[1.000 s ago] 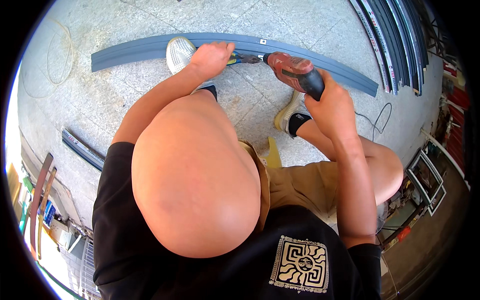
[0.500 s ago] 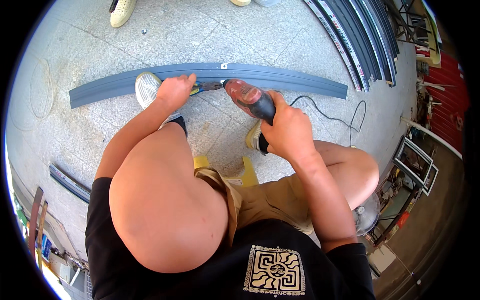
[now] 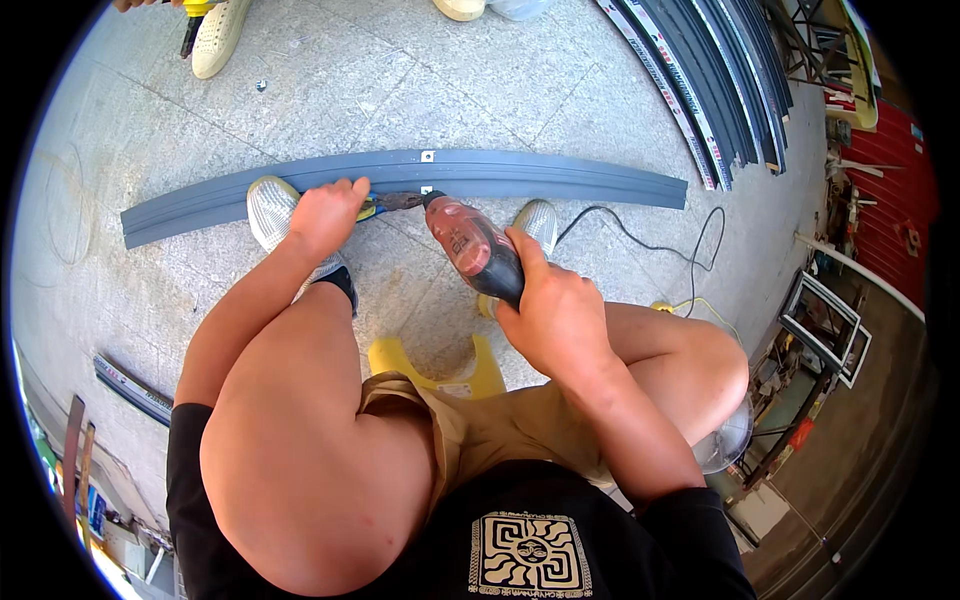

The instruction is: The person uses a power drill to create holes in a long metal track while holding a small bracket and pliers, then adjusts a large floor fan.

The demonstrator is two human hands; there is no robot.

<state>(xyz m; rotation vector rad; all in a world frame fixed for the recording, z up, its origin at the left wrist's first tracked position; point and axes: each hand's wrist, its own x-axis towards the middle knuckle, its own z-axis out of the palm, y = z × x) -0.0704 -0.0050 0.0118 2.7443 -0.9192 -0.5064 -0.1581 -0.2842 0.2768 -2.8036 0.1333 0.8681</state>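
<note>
A long grey metal profile (image 3: 330, 183) lies across the floor, with two small white brackets (image 3: 427, 157) near its middle. My left hand (image 3: 328, 218) is closed around pliers (image 3: 373, 207) with blue and yellow handles, their dark jaws reaching to the nearer bracket. In my right hand (image 3: 555, 310) is a red and black power drill (image 3: 472, 243). Its nose sits beside the plier jaws at the profile's near edge; the bit's tip cannot be made out. My left shoe (image 3: 270, 212) rests on the profile, left of the pliers.
A black cord (image 3: 640, 232) loops over the floor at right. Long dark profiles (image 3: 705, 90) are stacked at the far right. A yellow plastic stool (image 3: 487, 368) is between my legs. At the far left a co-worker's shoe (image 3: 218, 45) stands beside a yellow and black tool (image 3: 192, 30).
The whole view has shifted, so the profile appears lower and slightly left. A yellow tool has come in by the co-worker's shoe. Both my hands keep their holds.
</note>
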